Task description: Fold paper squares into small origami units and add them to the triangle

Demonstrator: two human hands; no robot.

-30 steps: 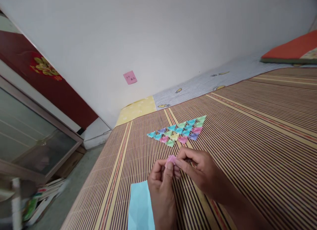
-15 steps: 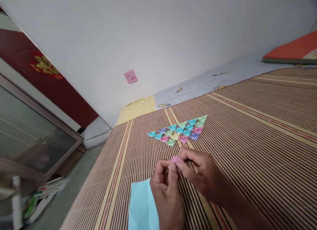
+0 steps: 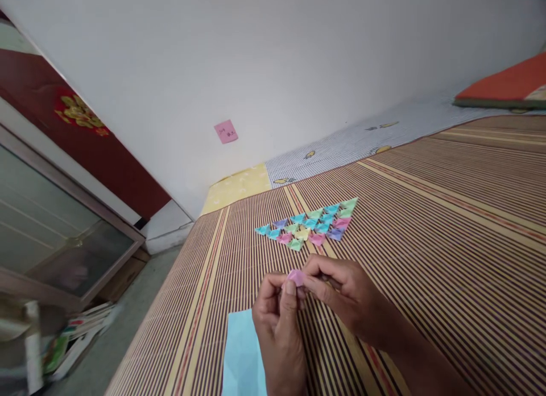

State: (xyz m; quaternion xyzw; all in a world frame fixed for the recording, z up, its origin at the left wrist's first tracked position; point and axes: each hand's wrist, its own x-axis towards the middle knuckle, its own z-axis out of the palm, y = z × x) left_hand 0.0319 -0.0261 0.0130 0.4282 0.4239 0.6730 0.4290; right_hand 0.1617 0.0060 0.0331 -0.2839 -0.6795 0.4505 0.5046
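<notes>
A small folded piece of pink paper (image 3: 296, 277) is pinched between both hands above the striped mat. My left hand (image 3: 279, 322) grips it from the left, thumb on its near face. From the right, my right hand (image 3: 336, 288) pinches its edge between thumb and forefinger. Under and beside the left hand lies a light blue sheet of paper (image 3: 242, 350), partly covered by that hand. Beyond the hands, several small folded paper pieces (image 3: 302, 233) in blue, green, pink, purple and yellow are laid out close together in rows.
The striped mat (image 3: 409, 231) covers the bed, with a checked cloth (image 3: 333, 148) along the wall. A pink note (image 3: 226, 131) is stuck on the wall. An orange folded item (image 3: 503, 80) lies far right; papers (image 3: 72, 339) sit on the floor at left.
Both hands have shifted slightly left with the pink paper. The right fingers now hold its right edge, and more of its face shows.
</notes>
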